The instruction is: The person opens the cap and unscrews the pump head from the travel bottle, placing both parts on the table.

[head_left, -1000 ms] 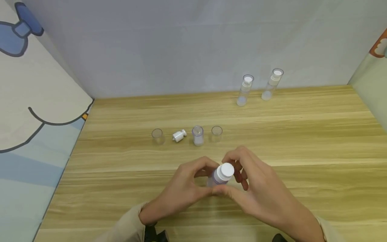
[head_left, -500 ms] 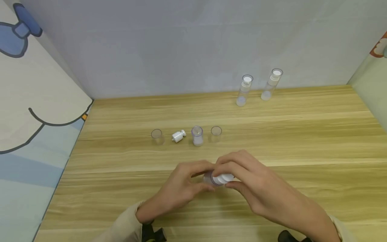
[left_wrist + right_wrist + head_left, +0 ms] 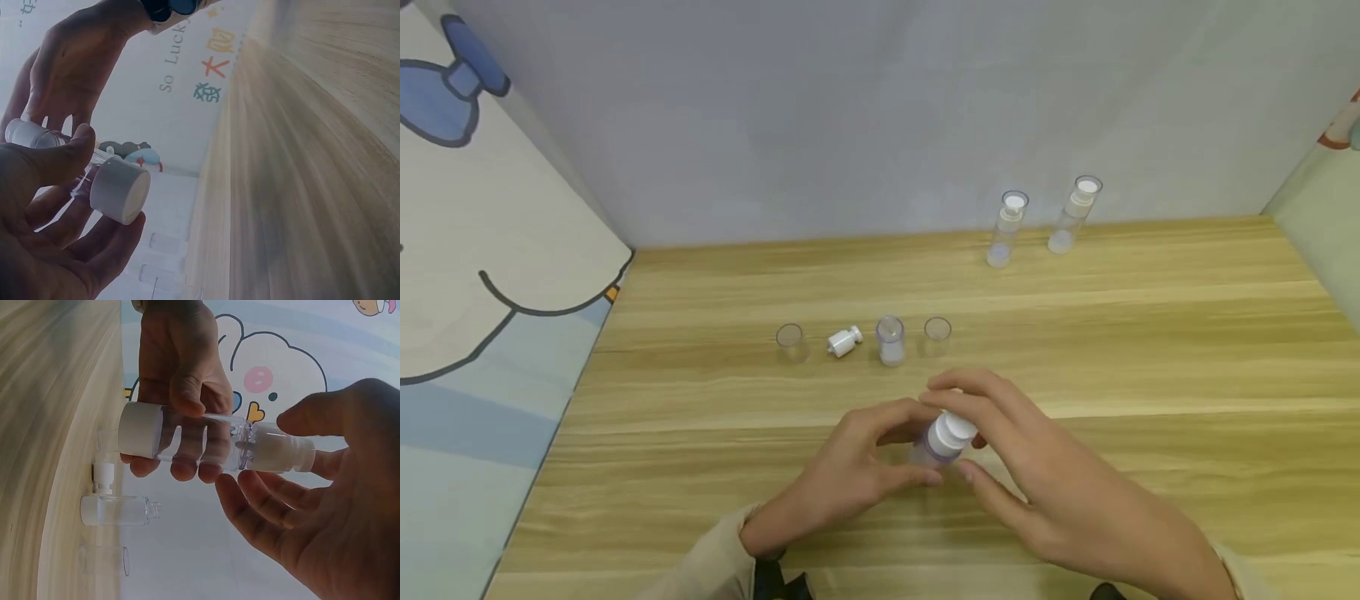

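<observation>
My left hand (image 3: 861,462) grips a clear pump bottle (image 3: 219,440) around its body. The bottle has a white base (image 3: 120,189) and a white pump top (image 3: 953,432), and in the head view it leans to the right. Around the pump top my right hand (image 3: 1037,475) holds its fingers loosely spread. Its thumb stands apart from the pump top in the head view, while the fingertips are close beside it. Seen from the right wrist, the thumb overlaps the edge of the pump top and two fingertips lie just below it.
Beyond the hands a clear cap (image 3: 792,342), a white pump head (image 3: 845,341) lying on its side, an upright open bottle (image 3: 891,342) and another clear cap (image 3: 937,336) form a row. Two capped pump bottles, one left (image 3: 1006,229), one right (image 3: 1075,215), stand by the back wall.
My right hand closed over the pump top half a second ago; now its thumb and fingers have loosened and spread from it. The bottle has tipped more upright in my left hand.
</observation>
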Motion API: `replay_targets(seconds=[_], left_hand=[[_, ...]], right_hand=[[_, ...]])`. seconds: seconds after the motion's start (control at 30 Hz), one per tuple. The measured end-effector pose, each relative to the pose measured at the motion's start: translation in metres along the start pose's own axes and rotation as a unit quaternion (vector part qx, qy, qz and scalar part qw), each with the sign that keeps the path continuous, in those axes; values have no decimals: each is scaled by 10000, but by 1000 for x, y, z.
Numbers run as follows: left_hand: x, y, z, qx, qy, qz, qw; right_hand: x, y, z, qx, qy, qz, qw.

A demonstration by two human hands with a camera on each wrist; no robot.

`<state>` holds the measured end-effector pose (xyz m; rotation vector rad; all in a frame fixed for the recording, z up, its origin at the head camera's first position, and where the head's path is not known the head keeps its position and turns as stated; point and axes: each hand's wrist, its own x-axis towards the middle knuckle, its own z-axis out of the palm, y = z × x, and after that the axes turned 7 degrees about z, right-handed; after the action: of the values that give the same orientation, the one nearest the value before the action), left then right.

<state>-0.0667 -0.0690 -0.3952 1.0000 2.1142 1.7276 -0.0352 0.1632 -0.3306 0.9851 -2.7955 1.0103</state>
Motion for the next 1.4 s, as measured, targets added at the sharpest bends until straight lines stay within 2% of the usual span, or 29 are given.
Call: replay_targets(seconds=[0.1,0.17,0.3,0.37,0.53,0.6,0.67,0.77,0.9,1.0,1.07,1.17,1.3,1.4], left_hand=[[0,0,2,255,60,205,9994],[0,-1,3,471,53,377,9982],[1,1,4,689,79,401,9968],[1,1,3,683,64,336,9971],[0,1,-1,422,-105,100,9990],[-1,1,-2,322,-158,-10,9994],[-1,1,-3,325,-173,-31,9993],[-2,1,-2,408,-106,34,9991],[-5,-1,2,768,5,408,9962],[-7,-2,5,932,57,557,9941],[-7,-2,6,933,70,531,9942],[-6,-1,6,922,101,383,9949],[-6,-1,5,875,143,128,9960],[-6,-2,3,814,145,11,9966]], right_hand=[[1,-2,4,-71,89,66,9999],[3,-3,6,-3,187,277,9994],[5,-2,8,326,387,560,9971],[6,-1,8,320,473,335,9978],[8,3,7,152,553,-860,9946],[8,2,6,167,492,-1089,9927],[8,2,5,148,475,-1095,9927],[5,0,5,-39,509,-667,9965],[1,-2,9,-448,570,99,9973],[0,-3,15,-677,632,321,9952],[1,-2,16,-681,757,239,9945],[3,1,15,-712,912,-160,9932],[5,4,13,-679,784,-723,9920],[7,7,11,-600,674,-979,9911]])
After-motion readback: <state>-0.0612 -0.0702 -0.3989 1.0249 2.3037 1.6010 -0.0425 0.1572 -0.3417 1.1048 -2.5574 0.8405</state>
